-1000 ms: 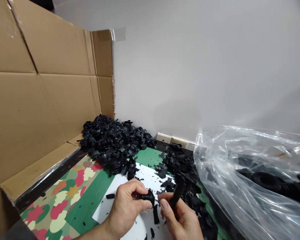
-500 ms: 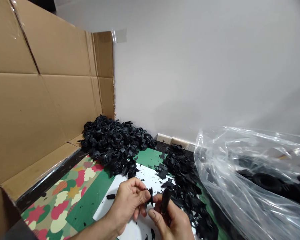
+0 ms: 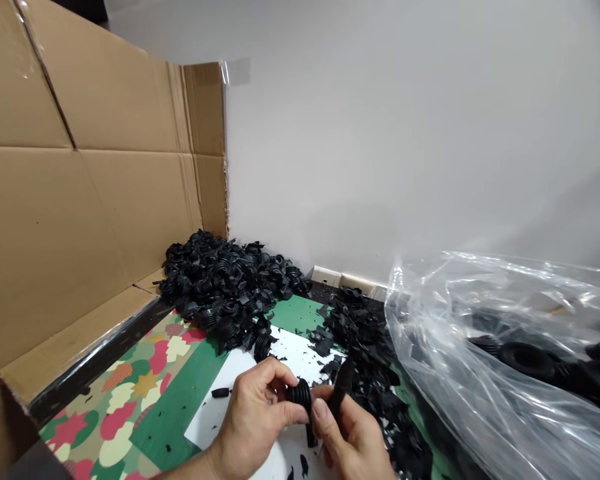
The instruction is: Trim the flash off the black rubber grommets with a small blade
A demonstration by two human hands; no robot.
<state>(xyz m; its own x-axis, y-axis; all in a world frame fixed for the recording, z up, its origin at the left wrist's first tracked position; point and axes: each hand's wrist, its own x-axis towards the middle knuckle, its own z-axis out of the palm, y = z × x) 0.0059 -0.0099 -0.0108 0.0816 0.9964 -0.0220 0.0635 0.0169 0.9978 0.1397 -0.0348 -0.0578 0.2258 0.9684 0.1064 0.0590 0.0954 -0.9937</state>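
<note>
My left hand [image 3: 253, 421] pinches a small black ribbed rubber part [image 3: 300, 393] between thumb and fingers, low in the middle of the view. Touching it from the right, my right hand [image 3: 353, 437] grips a dark slim tool [image 3: 341, 389] that points up and away; its thumb rests against the rubber part. Both hands hover over a white sheet [image 3: 230, 393] strewn with black trimmings.
A heap of black ribbed parts [image 3: 227, 290] lies at the back left against a cardboard wall [image 3: 80, 200]. A pile of black scraps [image 3: 365, 340] lies right of the hands. A clear plastic bag [image 3: 505, 360] holding more black parts fills the right. A patterned green mat [image 3: 145, 373] covers the surface.
The rubber part has been turned in my left fingers, edge-on half a second ago, now showing its ribbed side. My right hand with the tool has stayed close, shifting slightly.
</note>
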